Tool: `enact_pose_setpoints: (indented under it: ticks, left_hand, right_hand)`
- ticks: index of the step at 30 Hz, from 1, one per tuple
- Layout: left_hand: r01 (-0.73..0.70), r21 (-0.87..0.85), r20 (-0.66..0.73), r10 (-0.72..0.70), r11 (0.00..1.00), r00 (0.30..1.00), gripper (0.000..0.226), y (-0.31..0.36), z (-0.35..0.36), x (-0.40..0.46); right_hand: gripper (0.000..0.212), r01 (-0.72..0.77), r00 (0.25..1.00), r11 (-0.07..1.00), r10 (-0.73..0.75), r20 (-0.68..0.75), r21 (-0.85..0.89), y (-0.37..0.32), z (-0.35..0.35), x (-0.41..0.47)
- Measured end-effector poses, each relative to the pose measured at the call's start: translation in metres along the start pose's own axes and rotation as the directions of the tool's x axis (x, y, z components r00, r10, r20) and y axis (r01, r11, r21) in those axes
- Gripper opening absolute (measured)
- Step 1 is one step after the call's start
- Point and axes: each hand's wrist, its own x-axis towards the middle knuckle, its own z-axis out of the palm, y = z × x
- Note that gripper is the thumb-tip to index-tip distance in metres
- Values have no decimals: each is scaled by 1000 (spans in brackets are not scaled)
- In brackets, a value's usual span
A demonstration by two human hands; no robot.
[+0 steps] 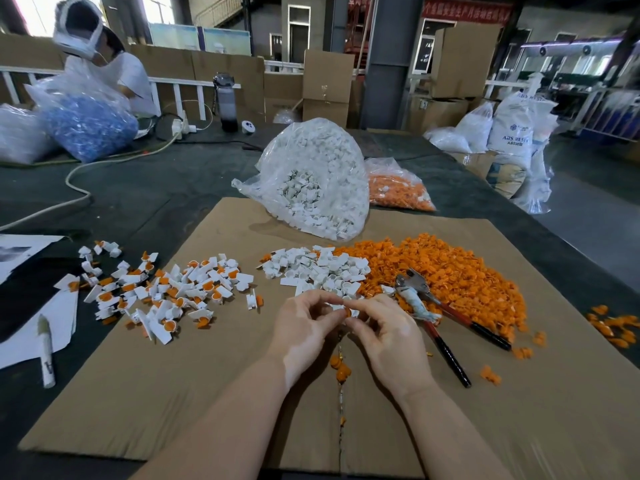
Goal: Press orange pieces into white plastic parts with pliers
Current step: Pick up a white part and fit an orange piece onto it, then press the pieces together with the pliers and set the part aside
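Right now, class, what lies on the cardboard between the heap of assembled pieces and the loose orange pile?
In the head view, a heap of empty white plastic parts lies between the assembled pieces and the orange pile, touching the orange pile.

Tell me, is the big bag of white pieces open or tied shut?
Open. The bag of white pieces lies on its side, its mouth gaping toward the cardboard, pieces showing inside.

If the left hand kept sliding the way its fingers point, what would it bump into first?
Almost at once, the right hand: the left hand points rightward at the small orange piece both hands pinch. Beyond lie the pliers, though depth is unclear.
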Motion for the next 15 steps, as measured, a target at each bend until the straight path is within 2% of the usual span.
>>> enact_pose_setpoints:
  ticks: [3, 6, 8, 10, 12, 15]
  left_hand:
    - [31, -34, -14, -31, 999, 999, 10, -2, 1, 3]
    - [61, -81, -55, -66, 995, 996, 11, -3, 2, 5]
    - [71, -97, -59, -77, 993, 995, 11, -3, 2, 6]
    - [71, -111, -65, -78, 991, 995, 11, -3, 1, 7]
    - [69, -142, -64, -78, 988, 995, 12, -2, 1, 7]
    - [85, -192, -54, -97, 978, 994, 10, -1, 0, 7]
  right_hand:
    - [25, -27, 999, 999, 27, -43, -17, -1, -2, 0]
    - [30, -171, 970, 971, 135, -203, -168, 3, -12, 1]
    - [39, -398, 910, 862, 327, -253, -315, 7, -23, 6]
    - [50, -559, 820, 676, 535, -202, -480, 12, -34, 11]
    - [56, -587, 737, 544, 666, -117, -600, 16, -41, 15]
    - [56, -564, 683, 476, 728, -58, -674, 21, -47, 19]
